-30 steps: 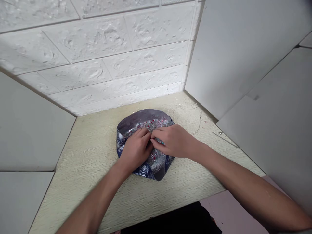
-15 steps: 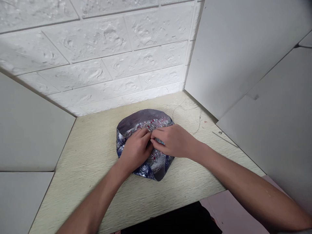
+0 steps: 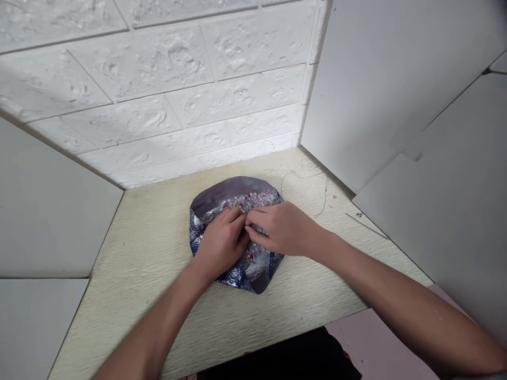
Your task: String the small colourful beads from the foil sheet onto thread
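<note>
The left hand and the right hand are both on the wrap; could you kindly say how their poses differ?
The left hand comes up from the lower left with fingers curled, while the right hand reaches in from the right with fingers pointing left. The left hand sits lower than the right. Both rest on the shiny wrap, fingertips close together.

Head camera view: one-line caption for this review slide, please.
The left hand and right hand pinch a shiny blue floral wrapper on a pale wood-grain table.
</note>
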The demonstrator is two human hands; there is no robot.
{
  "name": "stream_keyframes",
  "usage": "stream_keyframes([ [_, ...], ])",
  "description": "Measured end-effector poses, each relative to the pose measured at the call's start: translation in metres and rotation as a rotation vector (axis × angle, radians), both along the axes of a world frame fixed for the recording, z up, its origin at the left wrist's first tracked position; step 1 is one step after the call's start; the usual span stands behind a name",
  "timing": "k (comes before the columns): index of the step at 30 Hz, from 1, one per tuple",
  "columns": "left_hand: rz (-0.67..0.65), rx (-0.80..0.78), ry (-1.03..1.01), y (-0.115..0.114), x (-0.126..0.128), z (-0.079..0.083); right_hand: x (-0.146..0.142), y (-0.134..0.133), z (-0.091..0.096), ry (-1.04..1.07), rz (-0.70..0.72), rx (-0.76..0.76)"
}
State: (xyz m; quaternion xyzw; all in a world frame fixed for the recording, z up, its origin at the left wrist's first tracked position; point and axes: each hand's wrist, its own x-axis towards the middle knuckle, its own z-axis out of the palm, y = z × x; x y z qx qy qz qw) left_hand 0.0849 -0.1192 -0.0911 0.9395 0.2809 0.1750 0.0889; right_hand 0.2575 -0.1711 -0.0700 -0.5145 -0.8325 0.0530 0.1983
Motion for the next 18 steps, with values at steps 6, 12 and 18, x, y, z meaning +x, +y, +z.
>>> stream_keyframes([
  [6,0.003,0.005,0.007,-0.0012,-0.0011,0.0006,-0.0009,-0.0004,-0.0009,-0.016,0.009,0.010],
  [12,0.009,-0.004,0.014,-0.0009,0.0002,0.0008,0.0007,-0.0005,-0.0005,-0.009,0.007,0.005],
  [18,0.005,-0.008,0.019,-0.0011,0.0003,0.0025,0.0000,-0.0003,-0.0005,-0.008,0.006,0.002],
])
